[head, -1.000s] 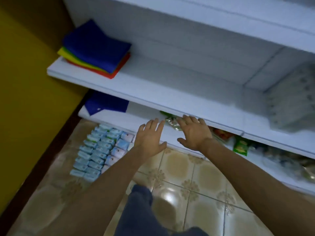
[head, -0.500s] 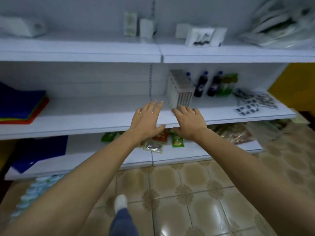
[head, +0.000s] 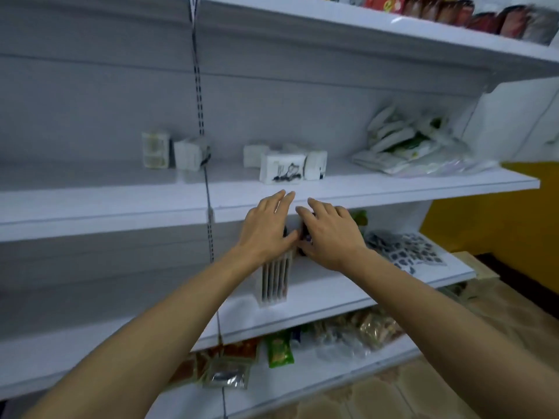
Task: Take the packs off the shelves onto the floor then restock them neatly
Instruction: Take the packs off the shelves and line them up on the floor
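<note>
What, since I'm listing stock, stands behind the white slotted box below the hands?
The left hand and right hand cover most of it. Between them only dark slivers show, and something green past the right hand; what they are is unclear.

1. Small boxes (head: pixel 284 167) stand on the upper shelf (head: pixel 393 189), with a pile of bags (head: pixel 405 146) to their right.
2. On the middle shelf (head: pixel 332 300) below, a carton of packs (head: pixel 273 282) stands upright, left of the flat sachets (head: pixel 405 249).
3. The left hand (head: pixel 267 226) and right hand (head: pixel 328 234) are side by side in front of the carton's top.
4. Snack packs (head: pixel 278 349) lie on the lowest shelf (head: pixel 317 379), above the floor (head: pixel 393 397).
</note>
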Available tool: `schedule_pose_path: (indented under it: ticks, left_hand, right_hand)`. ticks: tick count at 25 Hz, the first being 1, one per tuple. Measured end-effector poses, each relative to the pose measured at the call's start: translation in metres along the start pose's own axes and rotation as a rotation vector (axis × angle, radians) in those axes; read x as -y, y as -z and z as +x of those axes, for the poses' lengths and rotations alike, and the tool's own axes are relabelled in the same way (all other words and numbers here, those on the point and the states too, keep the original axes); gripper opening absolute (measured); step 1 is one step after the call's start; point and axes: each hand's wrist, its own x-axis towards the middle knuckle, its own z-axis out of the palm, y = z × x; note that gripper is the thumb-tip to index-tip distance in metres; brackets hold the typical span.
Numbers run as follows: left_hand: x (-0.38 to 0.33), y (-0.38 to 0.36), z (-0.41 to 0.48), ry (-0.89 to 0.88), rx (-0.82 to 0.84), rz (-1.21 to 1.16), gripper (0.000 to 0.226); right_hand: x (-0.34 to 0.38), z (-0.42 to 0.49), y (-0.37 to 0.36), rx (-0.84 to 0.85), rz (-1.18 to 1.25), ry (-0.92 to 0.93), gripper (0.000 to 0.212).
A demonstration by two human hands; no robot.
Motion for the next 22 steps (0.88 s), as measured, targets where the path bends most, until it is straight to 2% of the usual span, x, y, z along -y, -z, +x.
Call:
schedule_pose_path:
  ticks: [6,10,13,16,18,20,21,22]
  left_hand:
    - [0.024,-0.040,0.140,-0.042,-0.085,0.074,0.073]
    - [0.059,-0.062,0.183,0.090,-0.191,0.082,0.070]
    - [0.077,-0.074,0.188,0.119,-0.200,0.046,0.061]
    - [0.078,-0.078,0.187,0.078,-0.305,-0.092,0.062]
    - [0.081,-0.077,0.188,0.193,-0.341,-0.204,0.086]
    - [0.088,-0.073,0.192,0.450,-0.303,-0.357,0.106]
    - [0.091,-0.072,0.192,0.562,-0.255,-0.415,0.102]
    - [0.093,-0.073,0.192,0.621,-0.190,-0.427,0.087]
  right_hand:
    - [-0.074,0.087,-0.029,-0.036,-0.060,-0.074,0.064]
    - [-0.101,0.131,-0.053,-0.044,-0.024,-0.087,0.063]
    - [-0.115,0.174,-0.061,-0.129,0.096,-0.070,0.062]
    - [-0.119,0.228,-0.072,-0.237,0.283,-0.021,0.060]
    - [-0.111,0.252,-0.084,-0.243,0.432,0.022,0.060]
    - [-0.102,0.258,-0.106,-0.292,0.488,0.097,0.055]
    - [-0.099,0.256,-0.117,-0.355,0.500,0.122,0.051]
    - [-0.097,0.253,-0.127,-0.427,0.530,0.132,0.046]
